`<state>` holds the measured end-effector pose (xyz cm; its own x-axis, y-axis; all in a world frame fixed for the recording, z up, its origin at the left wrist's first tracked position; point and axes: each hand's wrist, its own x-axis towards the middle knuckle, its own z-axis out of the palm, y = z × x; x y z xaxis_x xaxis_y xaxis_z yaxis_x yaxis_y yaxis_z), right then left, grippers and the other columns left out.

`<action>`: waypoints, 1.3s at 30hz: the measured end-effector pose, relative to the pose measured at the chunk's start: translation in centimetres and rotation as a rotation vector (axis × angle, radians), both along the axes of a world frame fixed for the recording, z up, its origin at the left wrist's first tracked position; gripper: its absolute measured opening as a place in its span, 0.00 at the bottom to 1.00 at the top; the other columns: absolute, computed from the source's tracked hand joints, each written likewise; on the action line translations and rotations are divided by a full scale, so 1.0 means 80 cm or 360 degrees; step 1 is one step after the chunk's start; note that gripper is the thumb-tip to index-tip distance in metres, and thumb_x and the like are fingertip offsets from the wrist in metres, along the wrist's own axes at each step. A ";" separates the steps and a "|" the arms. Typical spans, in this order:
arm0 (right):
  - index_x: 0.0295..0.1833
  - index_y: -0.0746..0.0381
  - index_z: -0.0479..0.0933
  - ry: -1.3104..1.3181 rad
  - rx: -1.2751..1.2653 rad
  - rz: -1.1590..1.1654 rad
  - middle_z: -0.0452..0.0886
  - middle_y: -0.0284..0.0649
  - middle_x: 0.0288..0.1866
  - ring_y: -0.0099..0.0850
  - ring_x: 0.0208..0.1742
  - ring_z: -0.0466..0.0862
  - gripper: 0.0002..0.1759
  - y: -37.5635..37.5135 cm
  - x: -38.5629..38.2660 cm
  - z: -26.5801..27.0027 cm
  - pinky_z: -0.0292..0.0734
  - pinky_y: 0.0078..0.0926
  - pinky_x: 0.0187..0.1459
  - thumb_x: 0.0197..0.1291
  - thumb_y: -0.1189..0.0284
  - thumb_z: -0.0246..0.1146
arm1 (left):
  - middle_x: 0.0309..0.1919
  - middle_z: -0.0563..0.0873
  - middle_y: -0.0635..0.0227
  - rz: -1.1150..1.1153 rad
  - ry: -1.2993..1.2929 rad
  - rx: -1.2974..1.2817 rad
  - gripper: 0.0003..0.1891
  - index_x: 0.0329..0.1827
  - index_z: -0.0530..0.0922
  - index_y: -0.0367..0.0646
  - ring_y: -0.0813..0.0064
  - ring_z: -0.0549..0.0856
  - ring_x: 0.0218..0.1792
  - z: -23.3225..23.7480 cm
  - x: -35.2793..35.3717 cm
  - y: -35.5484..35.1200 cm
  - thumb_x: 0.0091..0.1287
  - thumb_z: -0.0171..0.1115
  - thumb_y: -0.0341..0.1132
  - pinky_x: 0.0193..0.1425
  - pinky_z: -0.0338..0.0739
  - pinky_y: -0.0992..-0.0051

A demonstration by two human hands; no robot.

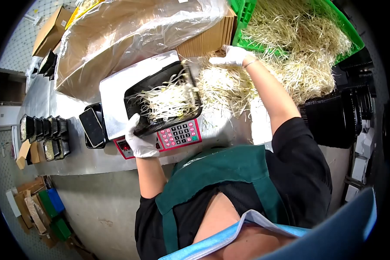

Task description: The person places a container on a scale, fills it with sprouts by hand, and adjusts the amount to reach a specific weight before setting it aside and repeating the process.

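My left hand [139, 141], in a white glove, grips the near left corner of a black plastic tray [154, 82]. Bean sprouts [169, 102] lie in the tray, which is tilted and overlaps the plate of a scale [112, 97] in this view. The scale's red-framed keypad [177, 134] shows below the tray. Over a loose heap of bean sprouts [223, 89] on the metal table, my gloved right hand [233, 56] has its fingers stretched out to the left, with nothing visible in it.
A green crate [357, 41] spills sprouts onto the table at the upper right. Behind the scale stands a cardboard box [208, 39] lined with clear plastic [147, 26]. A phone [91, 126] rests on a black tray. Filled trays [45, 126] stand left; stacked black trays [329, 117] right.
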<state>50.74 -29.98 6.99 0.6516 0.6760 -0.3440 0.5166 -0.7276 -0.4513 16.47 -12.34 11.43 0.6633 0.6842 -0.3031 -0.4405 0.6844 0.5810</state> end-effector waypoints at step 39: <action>0.62 0.68 0.70 -0.0622 0.1450 0.0334 0.78 0.49 0.55 0.45 0.49 0.79 0.48 -0.120 -0.072 0.006 0.71 0.37 0.56 0.36 0.50 0.70 | 0.45 0.84 0.60 -0.0143 0.0310 0.0322 0.18 0.49 0.79 0.34 0.66 0.83 0.47 0.026 -0.027 -0.029 0.56 0.60 0.32 0.56 0.77 0.67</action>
